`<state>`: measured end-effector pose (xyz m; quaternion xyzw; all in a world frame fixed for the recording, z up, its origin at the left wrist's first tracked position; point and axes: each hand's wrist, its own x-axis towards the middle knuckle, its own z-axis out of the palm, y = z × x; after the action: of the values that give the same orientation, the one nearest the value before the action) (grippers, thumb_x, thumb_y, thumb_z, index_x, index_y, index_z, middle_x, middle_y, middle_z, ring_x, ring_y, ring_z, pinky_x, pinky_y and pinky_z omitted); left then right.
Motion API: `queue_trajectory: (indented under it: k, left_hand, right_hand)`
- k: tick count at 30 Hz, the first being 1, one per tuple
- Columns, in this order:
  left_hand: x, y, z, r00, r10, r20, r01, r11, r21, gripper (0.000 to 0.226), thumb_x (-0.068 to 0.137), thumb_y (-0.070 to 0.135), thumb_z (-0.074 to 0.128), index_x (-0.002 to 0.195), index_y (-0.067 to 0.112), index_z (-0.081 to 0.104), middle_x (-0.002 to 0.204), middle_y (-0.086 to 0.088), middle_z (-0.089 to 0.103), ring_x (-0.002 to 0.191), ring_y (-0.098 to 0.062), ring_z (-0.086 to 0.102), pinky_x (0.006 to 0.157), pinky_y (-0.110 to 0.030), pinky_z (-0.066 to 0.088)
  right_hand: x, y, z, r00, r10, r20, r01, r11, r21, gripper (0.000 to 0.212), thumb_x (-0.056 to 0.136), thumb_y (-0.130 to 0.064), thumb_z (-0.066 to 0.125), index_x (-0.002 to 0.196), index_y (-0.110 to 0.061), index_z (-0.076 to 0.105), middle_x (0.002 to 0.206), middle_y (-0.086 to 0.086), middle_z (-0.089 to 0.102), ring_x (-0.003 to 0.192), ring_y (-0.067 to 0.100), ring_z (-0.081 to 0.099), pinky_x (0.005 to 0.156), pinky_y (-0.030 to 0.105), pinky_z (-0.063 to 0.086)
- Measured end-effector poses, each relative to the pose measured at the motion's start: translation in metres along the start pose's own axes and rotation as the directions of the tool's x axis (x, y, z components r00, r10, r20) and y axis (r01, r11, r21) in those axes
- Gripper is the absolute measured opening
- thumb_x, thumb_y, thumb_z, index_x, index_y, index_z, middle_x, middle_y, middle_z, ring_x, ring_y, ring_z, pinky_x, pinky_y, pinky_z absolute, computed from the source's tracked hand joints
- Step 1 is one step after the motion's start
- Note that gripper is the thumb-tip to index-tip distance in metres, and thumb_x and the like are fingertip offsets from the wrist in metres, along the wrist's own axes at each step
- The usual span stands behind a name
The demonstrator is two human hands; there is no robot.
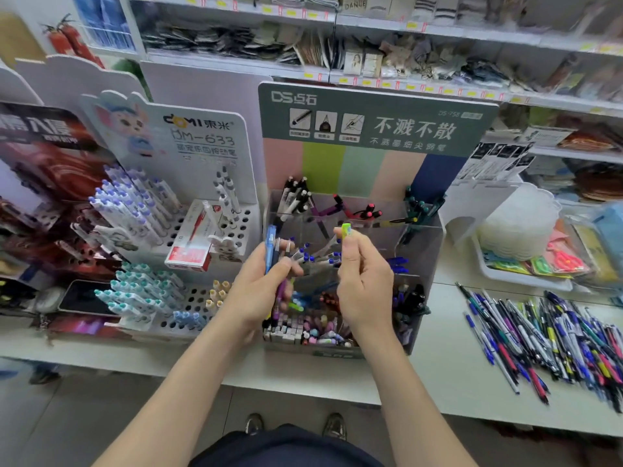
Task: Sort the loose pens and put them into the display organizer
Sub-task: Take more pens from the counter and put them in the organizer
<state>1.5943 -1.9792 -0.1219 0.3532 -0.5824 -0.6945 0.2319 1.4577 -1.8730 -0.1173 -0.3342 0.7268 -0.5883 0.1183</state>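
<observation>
The left grip is closed round a small bundle of pens, its fingers curled about them. A translucent blue pen stands up out of the bundle. The right grip pinches a single lime-green pen between thumb and fingers and holds it upright. Both grips hover over the middle of the display organizer, a clear box with stepped compartments.

In the organizer's back row, white-and-black pens stand at the left, pink-topped ones lie in the middle and dark green ones lean at the right. Blue-capped pens lie in the row under the grips. The front compartment holds small pastel pieces, too blurred to name.

The organizer's green header board reads "DS点石", "不溅不散" and, small at the right, "DS-758".

Right of the organizer the loose pens lie in a wide heap on the white counter. Behind that heap sits a white tray.

Left of the organizer stands a white pen stand printed "DOMI 東米" and "DM-633", with a red box lying on its holes.

Behind the organizer run store shelves with yellow price tags that are unreadable.
</observation>
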Motion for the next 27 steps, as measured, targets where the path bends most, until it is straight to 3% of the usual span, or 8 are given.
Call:
queue_trajectory:
  k: [2, 5, 9, 13, 16, 21, 24, 27]
  left_hand:
    - [0.0, -0.004, -0.013, 0.998, -0.047, -0.04, 0.043, 0.994, -0.099, 0.02, 0.113, 0.021, 0.048, 0.13, 0.024, 0.059, 0.084, -0.003, 0.058, 0.055, -0.014, 0.038, 0.047, -0.027, 0.033]
    - [0.001, -0.006, -0.029, 0.994, -0.091, -0.052, 0.081, 0.982, -0.169, 0.027, 0.113, 0.039, 0.046, 0.13, 0.021, 0.058, 0.078, 0.002, 0.052, 0.052, -0.012, 0.03, 0.043, -0.025, 0.026]
    - [-0.003, -0.009, -0.04, 0.987, -0.163, 0.0, 0.155, 0.943, -0.293, 0.025, 0.114, 0.036, 0.034, 0.106, 0.015, 0.045, 0.08, -0.007, 0.054, 0.049, -0.014, 0.031, 0.04, -0.023, 0.026]
    - [-0.006, -0.014, -0.045, 0.987, -0.157, 0.014, 0.154, 0.947, -0.283, 0.019, 0.111, 0.021, 0.025, 0.108, 0.021, 0.044, 0.083, -0.016, 0.058, 0.049, -0.02, 0.034, 0.041, -0.023, 0.029]
    - [-0.007, -0.014, -0.044, 0.986, -0.168, 0.007, 0.165, 0.96, -0.228, 0.022, 0.11, 0.014, 0.027, 0.125, 0.018, 0.044, 0.086, -0.015, 0.061, 0.051, -0.02, 0.038, 0.044, -0.026, 0.028]
    - [-0.007, -0.014, -0.041, 0.988, -0.151, 0.014, 0.151, 0.979, -0.137, 0.024, 0.116, 0.026, 0.037, 0.136, 0.036, 0.045, 0.091, -0.012, 0.068, 0.054, -0.017, 0.044, 0.047, -0.026, 0.032]
    - [-0.006, -0.016, -0.043, 0.989, -0.146, 0.024, 0.147, 0.984, -0.098, 0.023, 0.116, 0.031, 0.037, 0.136, 0.042, 0.044, 0.087, -0.011, 0.067, 0.053, -0.017, 0.043, 0.048, -0.027, 0.032]
    - [-0.006, -0.014, -0.042, 0.987, -0.14, 0.085, 0.144, 0.989, -0.041, 0.019, 0.116, 0.035, 0.037, 0.133, 0.033, 0.045, 0.086, -0.01, 0.066, 0.053, -0.017, 0.042, 0.05, -0.028, 0.031]
  right_hand:
    - [0.0, 0.01, 0.002, 0.987, 0.08, 0.141, -0.054, 0.982, -0.179, 0.024, 0.112, -0.025, 0.043, 0.119, -0.032, 0.065, 0.06, -0.007, 0.053, 0.055, 0.011, 0.046, 0.056, 0.035, 0.039]
    - [-0.004, 0.015, 0.004, 0.904, 0.219, 0.366, -0.099, 0.942, -0.321, 0.015, 0.103, -0.019, 0.048, 0.113, -0.031, 0.049, 0.063, -0.004, 0.061, 0.058, 0.019, 0.054, 0.058, 0.047, 0.048]
    - [-0.007, 0.02, 0.021, 0.816, 0.202, 0.542, 0.098, 0.875, -0.473, 0.016, 0.105, -0.031, 0.056, 0.119, -0.037, 0.056, 0.095, -0.006, 0.074, 0.087, 0.021, 0.068, 0.075, 0.045, 0.059]
    - [-0.003, 0.022, 0.044, 0.81, 0.237, 0.536, 0.208, 0.739, -0.641, 0.029, 0.098, -0.028, 0.063, 0.125, -0.034, 0.071, 0.117, -0.002, 0.073, 0.111, 0.025, 0.066, 0.093, 0.047, 0.059]
    - [-0.003, 0.019, 0.052, 0.84, 0.165, 0.518, 0.196, 0.796, -0.572, 0.035, 0.094, -0.015, 0.065, 0.127, -0.023, 0.073, 0.12, 0.0, 0.072, 0.112, 0.02, 0.066, 0.099, 0.04, 0.056]
    - [-0.01, 0.023, 0.055, 0.938, -0.045, 0.342, 0.23, 0.822, -0.521, 0.027, 0.094, -0.004, 0.066, 0.114, -0.017, 0.079, 0.108, -0.001, 0.078, 0.1, 0.016, 0.07, 0.097, 0.037, 0.057]
    - [-0.012, 0.027, 0.054, 0.945, -0.086, 0.314, 0.243, 0.828, -0.506, 0.022, 0.097, -0.007, 0.067, 0.112, -0.017, 0.08, 0.106, -0.004, 0.079, 0.1, 0.01, 0.071, 0.096, 0.034, 0.057]
    - [-0.015, 0.015, 0.051, 0.979, 0.002, 0.206, 0.064, 0.947, -0.314, 0.021, 0.106, -0.021, 0.061, 0.097, -0.016, 0.079, 0.078, -0.005, 0.074, 0.073, 0.005, 0.064, 0.072, 0.026, 0.052]
